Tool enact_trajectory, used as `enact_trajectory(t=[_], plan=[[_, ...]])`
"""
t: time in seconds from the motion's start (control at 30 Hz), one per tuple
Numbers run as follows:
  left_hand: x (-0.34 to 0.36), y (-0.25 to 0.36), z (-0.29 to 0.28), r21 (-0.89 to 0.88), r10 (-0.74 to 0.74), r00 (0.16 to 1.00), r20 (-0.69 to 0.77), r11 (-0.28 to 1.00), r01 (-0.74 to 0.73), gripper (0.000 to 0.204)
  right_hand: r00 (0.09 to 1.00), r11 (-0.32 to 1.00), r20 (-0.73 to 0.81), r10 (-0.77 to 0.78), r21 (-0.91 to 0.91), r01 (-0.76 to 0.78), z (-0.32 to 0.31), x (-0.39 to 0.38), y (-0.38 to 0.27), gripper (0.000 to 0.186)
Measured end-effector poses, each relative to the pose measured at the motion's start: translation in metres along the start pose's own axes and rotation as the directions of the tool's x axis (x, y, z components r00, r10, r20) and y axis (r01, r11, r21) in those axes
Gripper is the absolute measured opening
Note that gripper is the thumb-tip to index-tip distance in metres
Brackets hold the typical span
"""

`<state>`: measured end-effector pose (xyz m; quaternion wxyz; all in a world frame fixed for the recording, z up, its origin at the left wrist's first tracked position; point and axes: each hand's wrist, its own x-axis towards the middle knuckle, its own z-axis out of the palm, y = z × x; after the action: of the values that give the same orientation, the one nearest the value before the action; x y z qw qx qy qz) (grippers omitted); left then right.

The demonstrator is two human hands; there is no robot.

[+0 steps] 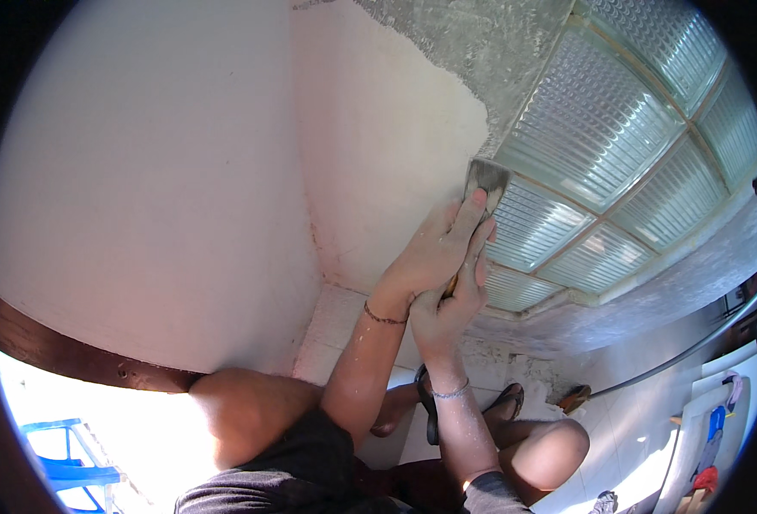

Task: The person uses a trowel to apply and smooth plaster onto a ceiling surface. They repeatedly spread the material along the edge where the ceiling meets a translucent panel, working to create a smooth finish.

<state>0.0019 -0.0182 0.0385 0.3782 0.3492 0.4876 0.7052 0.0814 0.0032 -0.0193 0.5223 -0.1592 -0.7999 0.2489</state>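
Note:
Both my hands grip one putty knife (489,174), its broad metal blade pointing up against the wall beside the glass blocks. My left hand (434,244) is higher, with its thumb stretched onto the blade. Below it, my right hand (452,319) closes around the handle, a bit of which shows orange-brown between the hands. The blade meets the edge of a smooth pale coat (387,128) on the wall. Above that coat lies rough bare grey cement (498,43). White specks dot both forearms.
To the right is a glass block window (601,120) with a ledge (652,295) beneath. A plain white wall (147,171) stands at left. A grey hose or pole (678,360) crosses the lower right. A blue plastic stool or frame (74,471) is at lower left.

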Motion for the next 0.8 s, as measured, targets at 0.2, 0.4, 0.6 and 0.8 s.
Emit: enact_trajectory(t=[0.2,0.4,0.6,0.8], plan=[[0.002,0.003,-0.003,0.095,0.022,0.999,-0.036,0.995,-0.018,0.058,0.999,0.996,-0.012,0.041,0.076,-0.040,0.004,0.002,-0.005,0.077],[0.010,-0.003,0.002,0.106,0.145,0.986,-0.078,0.985,-0.137,0.059,0.998,0.995,-0.033,0.046,0.094,-0.043,0.000,0.010,-0.007,0.059],[0.011,0.004,0.008,0.035,0.167,0.985,-0.030,0.985,-0.166,0.060,0.999,0.996,0.007,0.037,0.087,-0.037,-0.013,0.017,-0.009,0.055],[0.012,0.005,0.014,0.065,0.197,0.978,-0.067,0.979,-0.192,0.060,0.998,0.990,0.032,0.062,0.129,-0.066,-0.023,0.020,-0.011,0.054]])
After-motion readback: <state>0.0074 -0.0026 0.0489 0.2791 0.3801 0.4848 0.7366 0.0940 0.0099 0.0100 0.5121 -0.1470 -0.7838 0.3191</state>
